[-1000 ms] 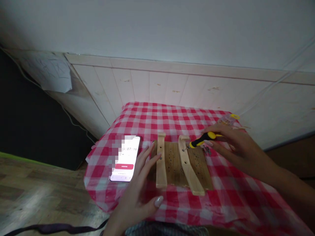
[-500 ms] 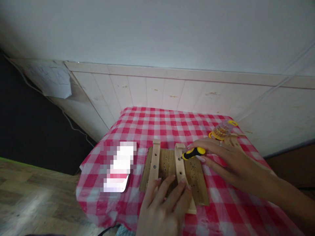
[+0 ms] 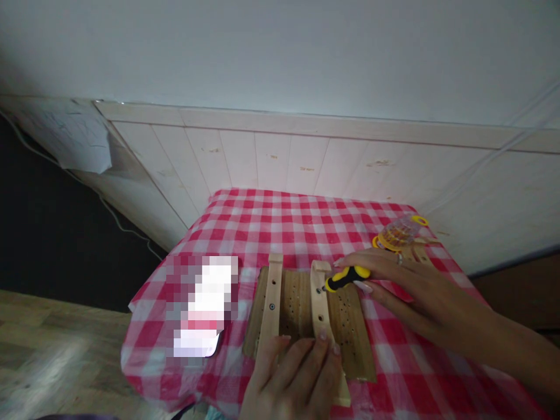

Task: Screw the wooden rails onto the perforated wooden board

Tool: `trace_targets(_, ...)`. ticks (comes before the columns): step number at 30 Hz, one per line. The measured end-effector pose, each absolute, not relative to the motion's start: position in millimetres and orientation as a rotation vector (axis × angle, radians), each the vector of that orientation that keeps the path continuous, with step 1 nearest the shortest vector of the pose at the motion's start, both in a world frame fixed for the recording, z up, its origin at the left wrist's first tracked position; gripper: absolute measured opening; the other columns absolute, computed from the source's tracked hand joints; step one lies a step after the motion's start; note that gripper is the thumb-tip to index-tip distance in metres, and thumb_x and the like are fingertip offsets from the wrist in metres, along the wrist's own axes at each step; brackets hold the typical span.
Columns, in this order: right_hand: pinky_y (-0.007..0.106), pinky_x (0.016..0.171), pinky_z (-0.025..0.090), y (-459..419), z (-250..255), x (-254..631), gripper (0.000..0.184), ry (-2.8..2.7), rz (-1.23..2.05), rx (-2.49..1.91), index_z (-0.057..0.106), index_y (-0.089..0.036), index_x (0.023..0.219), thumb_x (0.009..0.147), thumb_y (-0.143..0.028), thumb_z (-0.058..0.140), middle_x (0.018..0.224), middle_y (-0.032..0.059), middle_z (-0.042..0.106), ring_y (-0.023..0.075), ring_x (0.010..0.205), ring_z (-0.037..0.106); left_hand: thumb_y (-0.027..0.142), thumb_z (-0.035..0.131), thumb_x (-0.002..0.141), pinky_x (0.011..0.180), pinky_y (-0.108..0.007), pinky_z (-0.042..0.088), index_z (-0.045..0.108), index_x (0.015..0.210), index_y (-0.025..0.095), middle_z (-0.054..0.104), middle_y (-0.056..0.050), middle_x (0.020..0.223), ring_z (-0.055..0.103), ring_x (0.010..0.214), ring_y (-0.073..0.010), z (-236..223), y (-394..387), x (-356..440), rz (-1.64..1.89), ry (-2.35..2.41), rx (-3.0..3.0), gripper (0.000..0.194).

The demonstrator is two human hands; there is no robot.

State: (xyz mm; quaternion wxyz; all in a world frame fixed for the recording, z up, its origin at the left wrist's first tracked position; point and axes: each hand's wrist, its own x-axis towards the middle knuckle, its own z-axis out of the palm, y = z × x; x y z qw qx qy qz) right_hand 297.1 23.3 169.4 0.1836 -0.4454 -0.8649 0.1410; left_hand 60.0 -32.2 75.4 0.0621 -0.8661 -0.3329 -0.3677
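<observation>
My right hand (image 3: 406, 291) is closed around a yellow and black screwdriver (image 3: 350, 277), tilted so its tip meets a screw (image 3: 319, 290) in the right pale wooden strip (image 3: 320, 303). My left hand (image 3: 293, 379) lies over the lower part of the piece, fingers spread, with fingertips touching that strip and the thumb by the left wooden strip (image 3: 275, 291). Both strips run lengthwise over a brown wooden board (image 3: 350, 338) dotted with small holes. A dark screw (image 3: 272, 307) sits in the left strip. The lower ends are partly hidden by my left hand.
A red and white checked cloth (image 3: 280, 219) covers the table. On the left lies a blurred-out phone (image 3: 212, 347). Beyond my right hand are a clear container with yellow trim (image 3: 399, 233) and more pale wooden pieces (image 3: 417, 252). A panelled wall (image 3: 271, 160) stands behind.
The view has shifted slightly, so the board sits a little lower. My left hand has slid a little down the strips. The screwdriver tip remains at the same screw.
</observation>
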Motion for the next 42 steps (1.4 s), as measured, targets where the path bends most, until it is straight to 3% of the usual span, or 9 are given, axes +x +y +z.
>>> trace_targets(17,0.040,0.091,0.058,30.5,162.9,301.7,0.031,-2.448,0.369,-1.235,0.061,-0.029,0.128,0.102,-0.030,0.044,0.120,0.0064,0.074,0.0251,0.108,0.072,0.025,0.044,0.107,0.092,-0.027,0.050,0.074,0.114,0.024,0.079,0.002,0.107,0.071,0.091,-0.0137,72.0,-31.9,54.9,-1.039,-0.991,-2.657,0.030)
trace_targets(24,0.039,0.091,0.060,27.5,166.4,300.8,0.037,-2.492,0.416,-1.235,0.057,-0.031,0.137,0.103,-0.032,0.043,0.118,0.0059,0.075,0.0246,0.105,0.073,0.024,0.035,0.111,0.087,-0.027,0.044,0.076,0.101,0.024,0.081,0.009,0.098,0.070,0.082,-0.0102,82.0,-28.8,60.6,-1.203,-1.057,-2.598,0.042)
trace_targets(34,0.042,0.098,0.058,17.9,163.1,308.1,0.043,-2.509,0.470,-1.262,0.054,-0.031,0.143,0.102,-0.035,0.045,0.132,0.0054,0.071,0.0266,0.114,0.071,0.026,0.031,0.113,0.084,-0.031,0.042,0.076,0.101,0.023,0.081,0.008,0.100,0.070,0.083,-0.0110,84.7,-29.6,61.9,-1.216,-1.086,-2.624,0.047)
trace_targets(42,0.042,0.092,0.060,26.3,167.5,300.8,0.035,-2.464,0.399,-1.271,0.062,-0.029,0.131,0.101,-0.030,0.045,0.121,0.0070,0.075,0.0259,0.109,0.072,0.028,0.031,0.113,0.084,-0.031,0.045,0.074,0.105,0.021,0.080,0.007,0.104,0.070,0.082,-0.0108,86.1,-29.8,59.8,-1.193,-1.082,-2.678,0.045)
